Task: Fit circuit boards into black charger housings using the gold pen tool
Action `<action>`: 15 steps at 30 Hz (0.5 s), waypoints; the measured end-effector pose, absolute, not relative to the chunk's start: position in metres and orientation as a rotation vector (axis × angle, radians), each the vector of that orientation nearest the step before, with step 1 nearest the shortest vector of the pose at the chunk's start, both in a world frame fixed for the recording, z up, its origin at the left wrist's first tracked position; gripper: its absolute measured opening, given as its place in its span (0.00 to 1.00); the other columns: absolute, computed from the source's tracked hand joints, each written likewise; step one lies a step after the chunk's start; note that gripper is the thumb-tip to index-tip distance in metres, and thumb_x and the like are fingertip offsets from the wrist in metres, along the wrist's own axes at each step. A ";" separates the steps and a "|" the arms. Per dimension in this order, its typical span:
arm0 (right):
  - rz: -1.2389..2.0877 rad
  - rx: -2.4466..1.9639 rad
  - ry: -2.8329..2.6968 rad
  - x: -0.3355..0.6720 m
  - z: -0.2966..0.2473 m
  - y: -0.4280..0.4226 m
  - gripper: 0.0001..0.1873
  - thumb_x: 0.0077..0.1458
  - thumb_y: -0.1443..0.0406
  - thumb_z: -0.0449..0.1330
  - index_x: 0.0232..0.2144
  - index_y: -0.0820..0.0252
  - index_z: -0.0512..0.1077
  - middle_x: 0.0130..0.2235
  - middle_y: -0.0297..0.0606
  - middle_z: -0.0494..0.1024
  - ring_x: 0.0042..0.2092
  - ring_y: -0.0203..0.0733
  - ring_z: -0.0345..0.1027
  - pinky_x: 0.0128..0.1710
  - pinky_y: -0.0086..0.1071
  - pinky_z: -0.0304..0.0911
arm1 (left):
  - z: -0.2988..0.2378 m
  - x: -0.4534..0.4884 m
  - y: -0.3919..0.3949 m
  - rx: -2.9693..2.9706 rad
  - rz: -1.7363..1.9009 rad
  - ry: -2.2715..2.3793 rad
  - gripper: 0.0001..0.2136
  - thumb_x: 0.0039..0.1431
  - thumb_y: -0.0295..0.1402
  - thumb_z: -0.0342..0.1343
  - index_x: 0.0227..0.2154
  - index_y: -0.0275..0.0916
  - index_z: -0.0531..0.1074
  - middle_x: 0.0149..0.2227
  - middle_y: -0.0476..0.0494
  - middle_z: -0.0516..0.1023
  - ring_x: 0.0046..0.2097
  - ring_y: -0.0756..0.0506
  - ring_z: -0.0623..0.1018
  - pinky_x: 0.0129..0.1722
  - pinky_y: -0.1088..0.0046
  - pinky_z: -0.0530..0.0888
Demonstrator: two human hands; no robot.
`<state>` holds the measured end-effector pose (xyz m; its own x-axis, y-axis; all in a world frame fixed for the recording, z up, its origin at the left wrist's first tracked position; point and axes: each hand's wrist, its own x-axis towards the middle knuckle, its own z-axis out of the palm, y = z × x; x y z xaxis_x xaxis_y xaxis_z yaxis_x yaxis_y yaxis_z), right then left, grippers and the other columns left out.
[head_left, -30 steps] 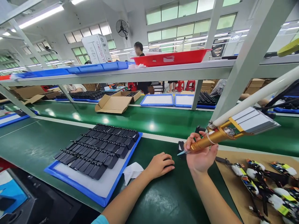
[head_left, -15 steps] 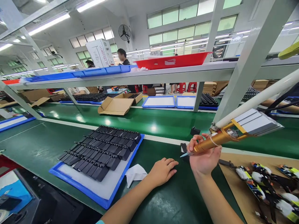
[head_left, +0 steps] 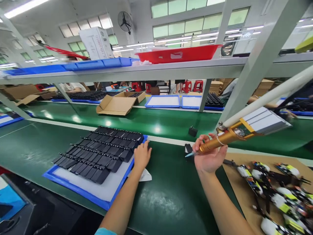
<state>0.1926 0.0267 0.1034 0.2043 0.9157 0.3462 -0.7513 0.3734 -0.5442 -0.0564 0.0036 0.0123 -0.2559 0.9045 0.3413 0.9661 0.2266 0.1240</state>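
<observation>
My right hand (head_left: pixel 209 156) is closed around a gold pen-shaped tool (head_left: pixel 220 142) with a pale blue tip, fed by a white hose (head_left: pixel 266 98) from the upper right. The tip hovers beside a small black part (head_left: pixel 188 149) on the green bench. My left hand (head_left: pixel 141 156) reaches over the right edge of a blue-rimmed tray (head_left: pixel 73 187) that carries rows of black parts (head_left: pixel 102 151). Its fingers lie fairly flat near the closest black pieces, with nothing seen in them. A white cloth (head_left: pixel 146 176) lies under that wrist.
A brown board (head_left: pixel 242 192) at right carries several wired circuit assemblies (head_left: pixel 276 189). Another small black part (head_left: pixel 192 131) sits on the green belt. Across the belt lie an open cardboard box (head_left: pixel 117 105), blue trays (head_left: pixel 163 101), and a shelf with a red bin (head_left: pixel 178 54). Grey frame posts (head_left: pixel 249 68) stand at right.
My left hand has moved left from the bench in front of me to the tray's right edge. The right hand and gold tool have stayed nearly still. The view has shifted slightly.
</observation>
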 end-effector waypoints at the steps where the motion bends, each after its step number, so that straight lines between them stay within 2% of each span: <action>1: 1.171 -0.280 -0.684 0.192 0.103 0.027 0.28 0.50 0.40 0.53 0.41 0.53 0.67 0.32 0.32 0.70 0.21 0.32 0.62 0.18 0.28 0.57 | 0.011 -0.062 0.004 -1.727 -0.412 -2.311 0.20 0.64 0.34 0.48 0.58 0.37 0.63 0.41 0.35 0.75 0.45 0.36 0.72 0.43 0.58 0.69; 3: 1.148 -0.278 -0.672 0.192 0.103 0.028 0.26 0.51 0.41 0.52 0.41 0.53 0.67 0.33 0.32 0.71 0.21 0.32 0.62 0.18 0.28 0.57 | 0.011 -0.067 0.003 -1.649 -0.392 -2.309 0.23 0.63 0.37 0.51 0.61 0.38 0.62 0.43 0.34 0.74 0.47 0.33 0.70 0.43 0.56 0.68; 7: 1.141 -0.270 -0.662 0.194 0.102 0.030 0.24 0.54 0.42 0.50 0.40 0.53 0.66 0.34 0.32 0.71 0.21 0.32 0.62 0.18 0.28 0.57 | 0.020 -0.053 0.002 -1.623 -0.645 -2.180 0.26 0.62 0.42 0.52 0.61 0.39 0.61 0.55 0.31 0.68 0.55 0.31 0.65 0.50 0.52 0.64; 12: 1.153 -0.260 -0.635 0.194 0.103 0.029 0.25 0.53 0.42 0.51 0.39 0.54 0.67 0.33 0.32 0.71 0.20 0.33 0.63 0.18 0.28 0.56 | 0.032 -0.011 0.056 -2.235 -1.005 -2.047 0.29 0.60 0.43 0.56 0.62 0.40 0.58 0.57 0.34 0.67 0.59 0.36 0.66 0.57 0.56 0.64; 15: 1.161 -0.260 -0.635 0.193 0.104 0.027 0.25 0.53 0.43 0.52 0.40 0.55 0.67 0.32 0.33 0.71 0.20 0.33 0.63 0.18 0.28 0.56 | 0.029 0.023 0.115 -2.454 -1.167 -2.205 0.33 0.55 0.41 0.61 0.62 0.39 0.57 0.61 0.34 0.63 0.63 0.38 0.63 0.62 0.59 0.60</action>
<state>0.1925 0.0265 0.1043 0.2494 0.9106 0.3296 -0.7692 0.3931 -0.5039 0.0230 0.1148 0.0291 0.0156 0.9725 0.2323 0.7391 -0.1677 0.6523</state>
